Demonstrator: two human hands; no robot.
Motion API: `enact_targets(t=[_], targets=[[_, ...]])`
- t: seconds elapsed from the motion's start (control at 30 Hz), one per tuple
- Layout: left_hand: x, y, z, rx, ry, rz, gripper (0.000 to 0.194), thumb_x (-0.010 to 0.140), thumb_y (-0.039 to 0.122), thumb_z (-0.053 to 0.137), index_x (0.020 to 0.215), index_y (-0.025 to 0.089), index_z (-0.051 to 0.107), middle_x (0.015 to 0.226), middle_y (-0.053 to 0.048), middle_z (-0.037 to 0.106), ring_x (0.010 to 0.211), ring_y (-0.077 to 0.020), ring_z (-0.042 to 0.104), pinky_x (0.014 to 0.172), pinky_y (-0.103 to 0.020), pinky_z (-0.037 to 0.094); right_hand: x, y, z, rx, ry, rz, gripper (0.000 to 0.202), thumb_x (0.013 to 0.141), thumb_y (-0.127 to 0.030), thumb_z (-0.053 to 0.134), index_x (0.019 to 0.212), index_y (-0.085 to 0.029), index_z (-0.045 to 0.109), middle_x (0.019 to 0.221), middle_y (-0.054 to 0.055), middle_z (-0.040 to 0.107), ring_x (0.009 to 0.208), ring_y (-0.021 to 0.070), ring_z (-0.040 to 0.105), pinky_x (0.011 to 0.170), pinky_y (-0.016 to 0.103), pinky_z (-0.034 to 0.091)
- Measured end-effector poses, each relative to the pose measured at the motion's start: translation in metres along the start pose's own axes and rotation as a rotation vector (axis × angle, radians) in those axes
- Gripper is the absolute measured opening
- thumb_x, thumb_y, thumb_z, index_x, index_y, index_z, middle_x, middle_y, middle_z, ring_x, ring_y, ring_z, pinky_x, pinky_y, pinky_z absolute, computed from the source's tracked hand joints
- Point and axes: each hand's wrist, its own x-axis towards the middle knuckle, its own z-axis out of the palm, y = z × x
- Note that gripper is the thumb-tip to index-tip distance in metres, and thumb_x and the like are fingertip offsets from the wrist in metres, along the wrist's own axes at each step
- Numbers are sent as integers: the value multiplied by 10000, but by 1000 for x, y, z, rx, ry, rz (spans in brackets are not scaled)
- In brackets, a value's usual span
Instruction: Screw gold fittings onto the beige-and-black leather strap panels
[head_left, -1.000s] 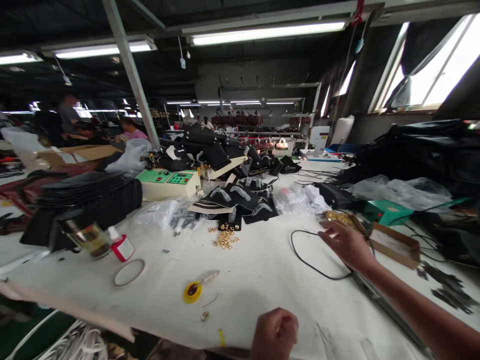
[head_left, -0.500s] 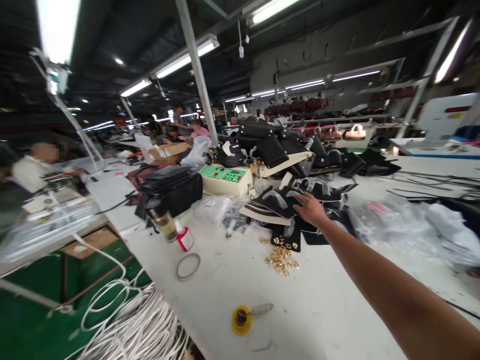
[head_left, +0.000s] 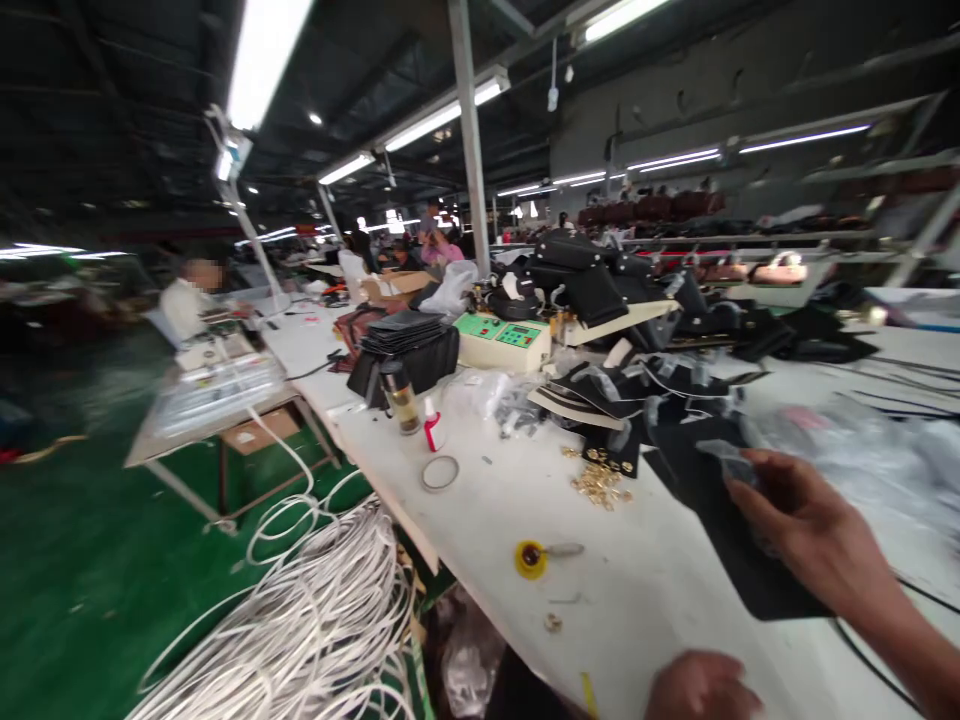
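My right hand [head_left: 806, 520] pinches a flat black panel [head_left: 724, 535] at a piece of clear plastic film [head_left: 724, 455] on its face. The panel hangs tilted over the right part of the white table. At the bottom edge my left hand [head_left: 701, 688] is partly in view and smeared, close to the table's front; its fingers cannot be made out. Small gold metal fittings [head_left: 600, 485] lie in a heap left of the panel. Behind them is a pile of black pieces with plastic film [head_left: 622, 385]. A yellow round pot [head_left: 530, 561] with a brown substance has a tool resting across it.
A bottle with a red label [head_left: 433, 430], a drinking flask [head_left: 403, 400] and a ring [head_left: 440, 473] stand or lie on the left. Behind is a control box [head_left: 510, 345] beside stacked black bags [head_left: 577, 270]. White cord coils [head_left: 315, 620] fill the floor left. A person sits far left.
My right hand has come back from the pile towards me, now with a black panel in it. My left hand has entered at the bottom. The view has turned left.
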Motion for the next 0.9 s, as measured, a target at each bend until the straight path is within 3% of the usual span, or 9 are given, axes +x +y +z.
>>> enact_targets(t=[0.1, 0.13, 0.2, 0.3, 0.37, 0.5, 0.6, 0.7, 0.9], targets=[[-17, -8, 20, -298, 239, 105, 946, 830, 817, 640, 1456, 119, 516, 1417, -222, 567, 1164, -293, 658, 790, -338, 587, -98, -20, -19, 146, -47, 136, 540, 806, -622, 748, 1204, -276, 635, 1083, 75, 780, 931, 280, 754, 764, 326, 623], [-23, -5, 22, -397, 261, 132, 938, 798, 833, 661, 1408, 129, 555, 1387, -204, 601, 1115, -276, 676, 785, -321, 577, -126, -24, -21, 176, -72, 179, 522, 801, -606, 763, 1187, -274, 649, 1097, 67, 785, 937, 265, 760, 779, 300, 627], [-33, 5, 23, -450, 162, 141, 786, 818, 784, 684, 1235, 118, 650, 1201, -175, 705, 1003, -256, 706, 774, -313, 563, -174, -25, -20, 219, -134, 247, 493, 791, -583, 782, 1161, -273, 680, 1114, 64, 792, 944, 257, 768, 786, 279, 631], [-46, 17, 21, -361, 167, 126, 631, 754, 660, 818, 1075, 130, 697, 976, -105, 753, 900, -244, 717, 756, -307, 552, -219, -18, -22, 190, -187, 285, 484, 738, -568, 816, 1094, -254, 726, 1051, 73, 800, 914, 278, 761, 738, 297, 627], [-53, 21, 21, -301, 204, 151, 599, 722, 589, 858, 1085, 134, 716, 960, -93, 766, 898, -257, 723, 791, -331, 558, -230, -18, -30, 147, -261, 285, 452, 738, -568, 817, 1048, -247, 750, 968, 68, 795, 870, 276, 743, 703, 304, 607], [-62, 23, 22, -212, 192, 222, 516, 767, 519, 821, 1076, 111, 752, 1004, -124, 792, 964, -304, 726, 914, -407, 556, -208, -38, -54, 164, -496, 246, 392, 839, -575, 763, 1017, -226, 775, 841, 49, 757, 818, 243, 704, 686, 290, 557], [-66, 25, 18, -104, 153, 237, 463, 813, 497, 767, 1067, 110, 765, 1036, -122, 798, 1000, -309, 715, 949, -420, 548, -161, -46, -50, 131, -403, 185, 417, 884, -608, 705, 931, -198, 763, 798, 44, 728, 777, 208, 669, 696, 281, 522], [-69, 25, 12, 77, 179, 246, 396, 824, 490, 738, 1010, 142, 780, 1038, -101, 802, 1026, -306, 699, 942, -402, 555, -106, -34, -10, 65, -278, 104, 447, 854, -641, 678, 905, -203, 749, 808, 46, 741, 760, 210, 672, 707, 302, 518], [-77, 9, -2, 251, 218, 114, 331, 889, 490, 724, 1105, 244, 773, 1056, -84, 789, 1087, -348, 693, 940, -470, 572, -16, 21, 96, -179, -263, -19, 472, 854, -599, 574, 1063, -227, 775, 976, 84, 801, 800, 265, 734, 779, 378, 532]])
